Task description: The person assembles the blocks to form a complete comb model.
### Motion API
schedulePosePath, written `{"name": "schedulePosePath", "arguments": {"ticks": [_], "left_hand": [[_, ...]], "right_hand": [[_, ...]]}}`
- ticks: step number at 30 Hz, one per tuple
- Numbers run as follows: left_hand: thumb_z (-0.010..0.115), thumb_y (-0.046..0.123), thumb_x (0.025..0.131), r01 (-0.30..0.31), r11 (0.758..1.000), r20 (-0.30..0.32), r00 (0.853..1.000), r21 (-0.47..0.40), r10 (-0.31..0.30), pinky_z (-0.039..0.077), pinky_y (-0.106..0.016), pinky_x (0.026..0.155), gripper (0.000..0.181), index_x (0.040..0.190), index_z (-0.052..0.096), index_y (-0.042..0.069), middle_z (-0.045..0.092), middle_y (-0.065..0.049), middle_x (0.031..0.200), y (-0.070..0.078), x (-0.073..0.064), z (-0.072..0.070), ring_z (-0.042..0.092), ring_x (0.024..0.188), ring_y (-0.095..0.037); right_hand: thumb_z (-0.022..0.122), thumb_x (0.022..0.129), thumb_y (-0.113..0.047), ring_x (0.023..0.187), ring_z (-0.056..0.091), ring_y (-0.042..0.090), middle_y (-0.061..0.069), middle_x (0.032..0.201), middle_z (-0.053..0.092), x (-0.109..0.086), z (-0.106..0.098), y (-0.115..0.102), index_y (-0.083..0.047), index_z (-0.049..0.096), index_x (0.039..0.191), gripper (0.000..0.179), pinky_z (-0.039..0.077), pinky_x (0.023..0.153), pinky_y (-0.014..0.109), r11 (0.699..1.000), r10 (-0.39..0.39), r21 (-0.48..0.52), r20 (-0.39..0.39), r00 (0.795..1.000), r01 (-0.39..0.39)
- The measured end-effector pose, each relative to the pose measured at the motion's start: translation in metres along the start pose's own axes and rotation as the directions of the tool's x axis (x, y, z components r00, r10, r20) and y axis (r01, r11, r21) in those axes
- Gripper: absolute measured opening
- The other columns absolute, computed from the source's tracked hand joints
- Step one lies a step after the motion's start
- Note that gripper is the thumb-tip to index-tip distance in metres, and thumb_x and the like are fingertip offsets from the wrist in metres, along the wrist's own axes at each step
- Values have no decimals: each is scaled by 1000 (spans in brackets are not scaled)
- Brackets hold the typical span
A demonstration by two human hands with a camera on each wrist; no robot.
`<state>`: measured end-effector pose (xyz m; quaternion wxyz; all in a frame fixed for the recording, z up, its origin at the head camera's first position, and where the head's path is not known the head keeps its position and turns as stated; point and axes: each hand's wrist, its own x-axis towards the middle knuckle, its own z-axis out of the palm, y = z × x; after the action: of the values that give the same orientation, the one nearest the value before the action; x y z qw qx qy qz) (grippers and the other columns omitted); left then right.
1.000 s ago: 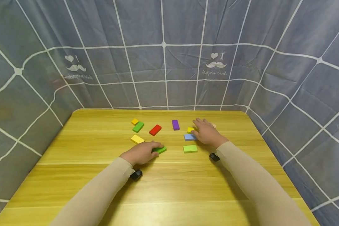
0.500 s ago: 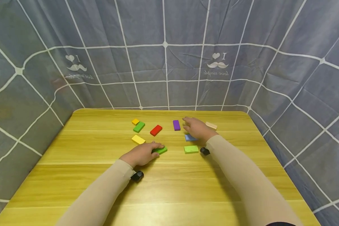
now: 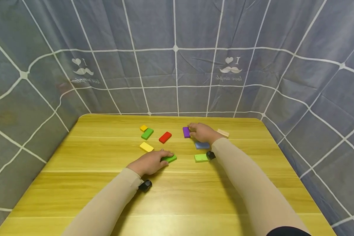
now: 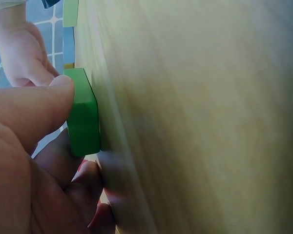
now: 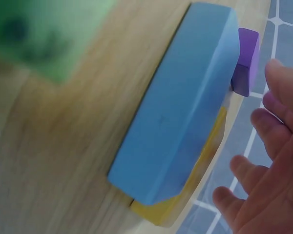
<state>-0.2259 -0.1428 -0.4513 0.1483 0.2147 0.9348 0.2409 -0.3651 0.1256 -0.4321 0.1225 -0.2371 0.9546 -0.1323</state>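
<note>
At the middle of the table, my left hand (image 3: 148,162) holds a flat green block (image 3: 171,158); the left wrist view has the thumb on one face of this green block (image 4: 84,122) and curled fingers on its far side. Farther back, my right hand (image 3: 204,133) reaches over the table with its fingertips right at the edge of a purple block (image 3: 186,132). In the right wrist view the fingers are loosely spread and hold nothing. Below that hand lie a blue block (image 5: 176,107) and, behind it, a yellow block (image 5: 154,212) that the hand hides from the head view.
A light green block (image 3: 200,158) lies near the right wrist, a beige block (image 3: 223,133) beyond it. To the left are a red block (image 3: 165,137), a yellow block (image 3: 147,147), another green block (image 3: 147,133) and an orange-yellow block (image 3: 143,128). A grey checked curtain (image 3: 153,68) surrounds the table (image 3: 171,203).
My right hand has moved left, from beside the yellow and blue blocks to the purple block, uncovering the beige block. My left hand has stayed on the green block.
</note>
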Motion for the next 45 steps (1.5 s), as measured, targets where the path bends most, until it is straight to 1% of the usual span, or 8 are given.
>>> {"name": "schedulePosePath", "arguments": {"ticks": [4,10,14,18,25,32,37,45], "left_hand": [[59,25,109,-3,1000,2,1000,-5,3,41,-53,121,45,154,57,23,53,-5,160,0,-1,-1,50,148,-33],[59,26,109,0,1000,4,1000,-5,0,40,-53,122,45,154,56,24,52,-5,161,2,-1,-4,49,149,-33],[59,27,109,10,1000,14,1000,-2,-10,40,-53,122,46,154,56,25,51,-5,162,2,-1,-5,48,150,-33],[59,27,109,16,1000,23,1000,-2,-16,38,-53,123,46,155,55,25,50,-5,163,3,-1,-6,46,152,-33],[60,29,109,25,1000,28,999,2,-25,39,-53,123,47,155,55,26,49,-4,163,3,-1,-5,46,151,-32],[61,29,108,33,999,22,999,0,-33,38,-53,124,47,155,55,26,50,-3,163,3,-1,-4,45,153,-32],[60,30,109,43,999,25,999,2,-43,35,-52,126,47,155,55,28,49,-2,164,2,1,-3,41,155,-31],[59,30,109,61,998,32,998,-12,-61,29,-52,129,47,156,54,28,46,0,166,4,0,-4,33,159,-29]], "right_hand": [[54,111,-29,153,41,41,13,166,43,5,1,-1,-11,44,161,54,30,128,52,1000,-16,-21,25,1000,16],[57,110,-29,149,48,38,13,161,51,10,-1,-4,-10,49,158,53,35,126,50,999,-21,-38,50,999,23],[59,109,-27,144,54,37,15,155,57,12,-2,-4,-7,52,155,51,39,123,49,998,-31,-46,36,999,32],[61,108,-29,141,57,36,16,152,60,16,-2,-3,-7,54,154,52,42,122,50,1000,-11,-19,20,1000,11],[63,107,-33,142,56,35,15,151,62,22,1,0,-9,56,153,52,40,122,50,999,21,26,5,1000,-21],[64,106,-31,142,56,36,16,150,62,24,-2,-2,-7,57,152,52,40,122,50,998,24,50,-14,1000,-23],[65,106,-31,142,56,35,15,150,62,28,-2,-3,-8,57,152,52,40,123,49,997,35,64,-23,999,-33],[65,106,-33,145,53,36,14,152,61,38,0,1,-10,58,151,52,38,124,49,997,46,56,-21,999,-45]]}}
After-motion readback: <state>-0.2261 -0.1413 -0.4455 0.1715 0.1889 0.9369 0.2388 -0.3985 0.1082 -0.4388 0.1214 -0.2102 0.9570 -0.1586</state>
